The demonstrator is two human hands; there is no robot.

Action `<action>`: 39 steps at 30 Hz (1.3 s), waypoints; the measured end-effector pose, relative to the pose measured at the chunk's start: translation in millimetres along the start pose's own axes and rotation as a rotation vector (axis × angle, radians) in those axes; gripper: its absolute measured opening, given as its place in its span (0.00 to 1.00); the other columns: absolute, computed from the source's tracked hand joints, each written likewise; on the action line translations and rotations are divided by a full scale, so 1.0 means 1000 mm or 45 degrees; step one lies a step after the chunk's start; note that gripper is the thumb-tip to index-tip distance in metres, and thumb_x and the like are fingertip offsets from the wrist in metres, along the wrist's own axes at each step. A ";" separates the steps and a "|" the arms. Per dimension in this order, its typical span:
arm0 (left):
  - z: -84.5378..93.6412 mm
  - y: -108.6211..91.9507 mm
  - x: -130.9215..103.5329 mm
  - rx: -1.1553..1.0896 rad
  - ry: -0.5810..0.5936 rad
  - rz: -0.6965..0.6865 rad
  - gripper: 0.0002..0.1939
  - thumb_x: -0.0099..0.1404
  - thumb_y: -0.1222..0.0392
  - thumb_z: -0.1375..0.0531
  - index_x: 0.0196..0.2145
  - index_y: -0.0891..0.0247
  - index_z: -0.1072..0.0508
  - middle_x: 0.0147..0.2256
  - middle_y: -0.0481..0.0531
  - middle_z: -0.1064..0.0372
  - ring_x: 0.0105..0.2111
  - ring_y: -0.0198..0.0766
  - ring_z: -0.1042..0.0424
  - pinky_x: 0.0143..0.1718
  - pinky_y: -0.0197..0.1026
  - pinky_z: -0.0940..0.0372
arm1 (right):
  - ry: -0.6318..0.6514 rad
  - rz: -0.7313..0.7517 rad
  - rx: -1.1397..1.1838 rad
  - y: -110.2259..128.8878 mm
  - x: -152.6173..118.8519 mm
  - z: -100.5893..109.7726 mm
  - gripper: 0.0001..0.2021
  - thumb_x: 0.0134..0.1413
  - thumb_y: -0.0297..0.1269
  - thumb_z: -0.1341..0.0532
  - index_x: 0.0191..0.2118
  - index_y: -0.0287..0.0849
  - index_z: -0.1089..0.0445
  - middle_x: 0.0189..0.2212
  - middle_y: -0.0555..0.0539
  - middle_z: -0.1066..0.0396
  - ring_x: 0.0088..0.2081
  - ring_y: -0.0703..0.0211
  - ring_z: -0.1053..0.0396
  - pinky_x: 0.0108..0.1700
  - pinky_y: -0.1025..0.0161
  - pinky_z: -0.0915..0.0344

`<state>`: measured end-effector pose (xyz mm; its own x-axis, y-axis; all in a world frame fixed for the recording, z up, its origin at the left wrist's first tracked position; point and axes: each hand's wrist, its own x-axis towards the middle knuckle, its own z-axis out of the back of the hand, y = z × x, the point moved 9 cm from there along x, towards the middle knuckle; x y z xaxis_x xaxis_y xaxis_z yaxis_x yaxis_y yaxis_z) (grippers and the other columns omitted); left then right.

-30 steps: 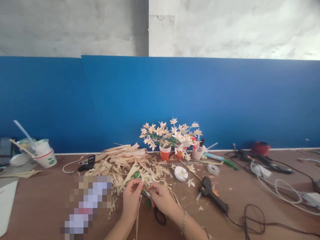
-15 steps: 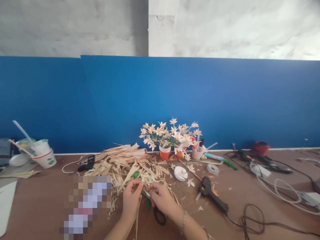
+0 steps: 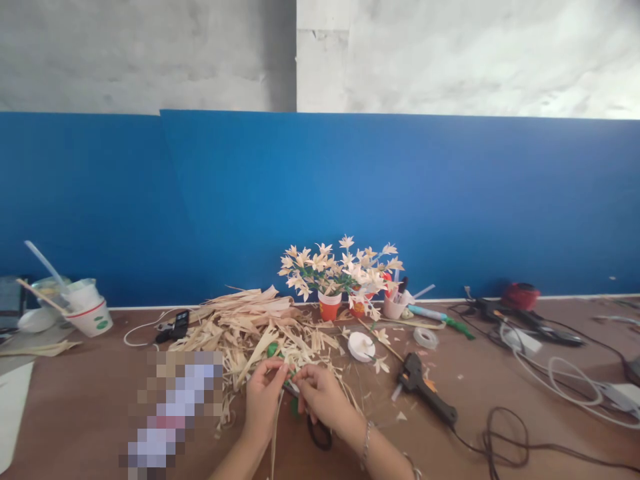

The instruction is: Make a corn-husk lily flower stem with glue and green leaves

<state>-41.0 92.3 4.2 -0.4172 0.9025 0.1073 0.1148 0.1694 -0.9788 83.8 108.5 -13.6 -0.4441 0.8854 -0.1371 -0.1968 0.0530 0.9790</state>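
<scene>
My left hand is closed in a pinch, thumb against forefinger. Facing it, with fingertips almost touching, my right hand pinches too. Something small and green shows between the fingertips, too small to name. A pale husk strip runs down from beside my left hand toward the bottom edge. Under my right hand lies the black handle loop of what look like scissors. Just beyond both hands is a heap of dry, pale husks, with a green roll on it.
Pale flowers stand in a red cup at the back. A white round lid, a tape roll and a black glue gun with its cord lie right. A white cup stands left; a blue partition rises behind.
Both hands stay in nearly the same place. The fingers of my right hand have shifted slightly, with one fingertip now lower.
</scene>
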 end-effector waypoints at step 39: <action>-0.014 0.010 -0.005 -0.124 0.123 0.146 0.12 0.47 0.53 0.34 0.24 0.67 0.25 0.25 0.50 0.30 0.28 0.37 0.32 0.31 0.37 0.37 | -0.008 0.021 0.226 0.000 0.002 -0.004 0.22 0.43 0.57 0.43 0.30 0.40 0.42 0.19 0.51 0.31 0.18 0.65 0.33 0.15 0.74 0.47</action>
<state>-25.4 95.2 -3.9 -0.3082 0.9512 0.0166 0.2456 0.0964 -0.9646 79.4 108.0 -14.1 -0.4400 0.8898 -0.1206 -0.0316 0.1189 0.9924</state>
